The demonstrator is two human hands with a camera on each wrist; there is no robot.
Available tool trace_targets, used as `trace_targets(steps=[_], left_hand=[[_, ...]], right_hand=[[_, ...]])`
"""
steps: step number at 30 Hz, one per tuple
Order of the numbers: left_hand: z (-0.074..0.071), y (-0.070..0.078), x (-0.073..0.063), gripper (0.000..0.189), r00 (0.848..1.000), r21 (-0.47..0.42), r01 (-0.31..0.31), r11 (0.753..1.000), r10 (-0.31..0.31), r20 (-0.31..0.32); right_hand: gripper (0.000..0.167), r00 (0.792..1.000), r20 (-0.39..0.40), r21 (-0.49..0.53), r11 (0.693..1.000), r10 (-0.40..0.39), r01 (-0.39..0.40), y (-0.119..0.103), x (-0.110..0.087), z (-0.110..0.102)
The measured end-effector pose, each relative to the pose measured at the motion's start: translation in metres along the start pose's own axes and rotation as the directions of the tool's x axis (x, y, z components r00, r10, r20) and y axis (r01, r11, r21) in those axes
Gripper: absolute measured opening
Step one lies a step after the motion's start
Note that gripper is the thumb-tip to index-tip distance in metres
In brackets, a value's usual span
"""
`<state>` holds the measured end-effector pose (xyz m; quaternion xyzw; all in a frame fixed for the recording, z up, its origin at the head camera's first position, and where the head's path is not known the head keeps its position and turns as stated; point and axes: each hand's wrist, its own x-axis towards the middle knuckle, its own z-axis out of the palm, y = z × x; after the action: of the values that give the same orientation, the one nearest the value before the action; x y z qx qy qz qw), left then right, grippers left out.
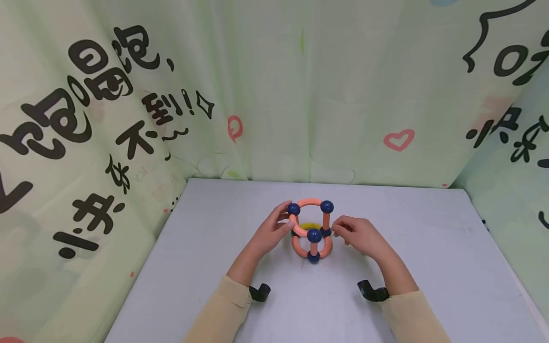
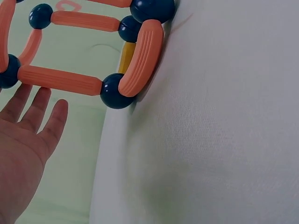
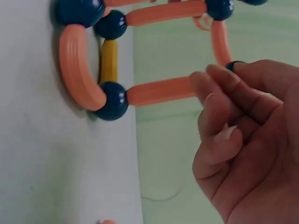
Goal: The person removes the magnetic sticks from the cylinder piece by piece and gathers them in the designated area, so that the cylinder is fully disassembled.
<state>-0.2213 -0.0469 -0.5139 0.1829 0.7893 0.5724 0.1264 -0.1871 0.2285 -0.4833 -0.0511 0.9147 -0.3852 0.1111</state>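
Observation:
A magnetic stick-and-ball frame [image 1: 314, 247] stands upright on the table, with dark blue balls joined by salmon rods. Its base ring has a yellow curved rod [image 2: 126, 57] at the back; upright rods lead to the upper balls, two of them curved-rod linked. My left hand [image 1: 272, 231] holds the frame's upper left, index finger at the blue ball [image 1: 293, 208] and thumb by the curved rod [image 1: 297, 226]. Close to the frame's right side, my right hand [image 1: 358, 234] has loosely curled fingers with nothing visible in them. In the right wrist view it partly hides an upright rod [image 3: 161, 91].
A white table [image 1: 206, 224] lies under the frame. Pale green printed curtains [image 1: 274, 85] hang at the back and both sides. Black wrist mounts [image 1: 373, 291] sit at both sleeve cuffs.

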Motion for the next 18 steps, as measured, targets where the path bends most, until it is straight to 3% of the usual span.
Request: trace_targets(steps=[7,12,18], left_hand=[[0.000,-0.001,0.001,0.059,1.000,-0.001,0.004,1.000,-0.004,-0.010],[-0.001,0.000,0.001,0.060,0.998,0.052,-0.054,0.997,0.055,-0.016],[-0.005,0.001,0.001,0.057,0.986,0.150,-0.162,0.975,0.167,-0.019]], right_hand=[[0.042,0.980,-0.027,0.123,0.972,-0.196,0.198,-0.025,-0.017,0.017],[0.054,0.973,-0.037,0.123,0.965,-0.228,0.231,-0.030,-0.016,0.033],[0.046,0.967,-0.064,0.156,0.955,-0.245,0.253,-0.030,-0.015,0.043]])
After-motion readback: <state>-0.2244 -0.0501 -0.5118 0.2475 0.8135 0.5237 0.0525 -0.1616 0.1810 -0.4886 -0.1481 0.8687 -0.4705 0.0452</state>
